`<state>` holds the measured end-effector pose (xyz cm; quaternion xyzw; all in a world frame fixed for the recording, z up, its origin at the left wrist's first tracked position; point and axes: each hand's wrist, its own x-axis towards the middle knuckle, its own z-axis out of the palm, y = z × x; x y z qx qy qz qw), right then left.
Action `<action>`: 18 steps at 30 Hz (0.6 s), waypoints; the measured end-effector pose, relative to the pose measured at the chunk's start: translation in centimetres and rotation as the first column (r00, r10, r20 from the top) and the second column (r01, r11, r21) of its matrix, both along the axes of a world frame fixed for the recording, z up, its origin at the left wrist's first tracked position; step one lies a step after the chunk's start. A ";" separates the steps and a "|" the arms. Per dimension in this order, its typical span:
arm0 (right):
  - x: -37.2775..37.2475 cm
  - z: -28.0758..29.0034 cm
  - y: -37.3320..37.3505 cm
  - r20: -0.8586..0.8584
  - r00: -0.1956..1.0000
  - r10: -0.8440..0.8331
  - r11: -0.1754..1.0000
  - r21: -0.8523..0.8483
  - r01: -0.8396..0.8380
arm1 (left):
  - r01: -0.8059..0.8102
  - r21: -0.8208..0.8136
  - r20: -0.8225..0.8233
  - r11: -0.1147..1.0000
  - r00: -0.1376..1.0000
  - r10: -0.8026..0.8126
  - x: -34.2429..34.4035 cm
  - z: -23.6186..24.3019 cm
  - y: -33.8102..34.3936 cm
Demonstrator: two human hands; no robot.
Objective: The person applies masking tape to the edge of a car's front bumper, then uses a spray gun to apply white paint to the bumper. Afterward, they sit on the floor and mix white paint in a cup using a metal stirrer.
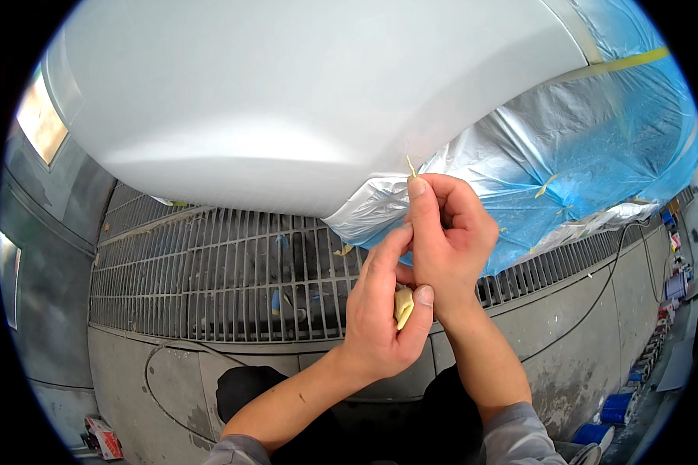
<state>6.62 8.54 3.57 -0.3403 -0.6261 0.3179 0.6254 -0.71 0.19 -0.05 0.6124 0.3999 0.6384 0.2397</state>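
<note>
My right hand [450, 232] pinches a thin, pale yellow strip [411, 164] between thumb and forefinger, its tip pointing up in front of the pale car panel [302, 93]. Just below and to the left, my left hand [384, 310] curls around a folded, pale yellow piece [402, 308], which looks like tape or cloth; its fingers reach up to the right hand. Blue and silvery plastic sheeting [566, 155] covers the car to the right of and behind my hands, with small yellow tape scraps on it.
A metal floor grate [209, 271] lies under the car, bordered by concrete. Dark hoses [163, 395] loop across the floor on both sides. Blue cans [616, 407] and assorted containers line the right edge. A gray wall with bright panes [43, 116] stands at left, and a red-and-white box [105, 438] sits lower left.
</note>
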 end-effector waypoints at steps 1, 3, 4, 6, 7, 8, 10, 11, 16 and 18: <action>0.0 0.0 0.0 0.007 1.000 -0.006 1.000 0.011 0.006 | -0.002 0.006 -0.003 1.000 1.000 0.003 0.0 0.0 0.0; 0.1 0.0 0.1 -0.007 1.000 -0.012 1.000 0.022 0.012 | -0.007 0.018 -0.009 1.000 1.000 0.007 0.1 -0.1 0.0; 0.0 -0.1 0.1 -0.014 1.000 -0.015 1.000 0.027 0.015 | 0.000 0.005 0.011 1.000 1.000 0.000 0.1 -0.1 0.0; 0.0 0.1 0.0 -0.025 1.000 -0.013 1.000 0.016 0.013 | 0.016 -0.022 0.052 1.000 0.999 -0.015 0.2 0.1 -0.2; 0.0 0.2 0.0 -0.030 0.999 -0.012 1.000 0.010 0.012 | 0.013 -0.017 0.049 1.000 0.999 -0.012 0.2 0.1 -0.2; 0.0 0.3 0.0 -0.027 1.000 -0.012 1.000 0.012 0.013 | 0.010 -0.012 0.047 1.000 0.999 -0.010 0.2 0.2 -0.2; 0.0 0.4 0.0 -0.022 1.000 -0.014 1.000 0.017 0.014 | 0.005 -0.001 0.022 1.000 1.000 -0.005 0.1 0.4 -0.2; 0.0 0.5 0.0 -0.017 1.000 -0.018 1.000 0.023 0.018 | 0.004 0.005 0.000 1.000 1.000 -0.004 0.0 0.5 -0.1; -0.1 0.7 0.1 -0.004 1.000 -0.017 0.999 0.029 0.017 | 0.008 -0.017 -0.006 1.000 1.000 -0.008 -0.2 0.8 -0.2; -0.1 0.8 0.1 -0.008 1.000 -0.014 1.000 0.027 0.015 | 0.010 -0.017 -0.012 1.000 1.000 -0.010 -0.3 0.8 -0.2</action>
